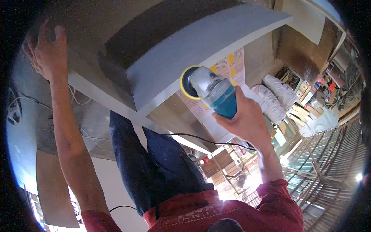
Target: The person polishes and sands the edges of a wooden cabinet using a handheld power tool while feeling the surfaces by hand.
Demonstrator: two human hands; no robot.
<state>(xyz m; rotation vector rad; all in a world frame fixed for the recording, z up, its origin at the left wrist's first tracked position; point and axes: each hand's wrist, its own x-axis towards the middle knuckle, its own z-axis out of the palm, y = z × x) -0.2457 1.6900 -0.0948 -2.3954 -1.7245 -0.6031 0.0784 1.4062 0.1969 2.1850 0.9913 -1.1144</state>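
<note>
My right hand (247, 120) is wrapped around the teal body of an angle grinder (216, 94). A round sanding disc with a yellow rim (188, 82) is fitted at the grinder's head, overlapping the edge of a long pale board (185, 50) in this view. At the upper left, my left hand (47, 54) has its fingers apart and bent, over the shadowed grey surface near the corner of the pale frame (96, 91). A black cord (193, 137) runs past my legs toward my right wrist.
Printed yellow-and-white sheets (232, 65) lie beyond the board. Wrapped white rolls (278, 92) and wood pieces are piled to the right, near a corrugated metal wall (332, 154). A loose pale cable (33, 99) and a brown panel (54, 185) show at left.
</note>
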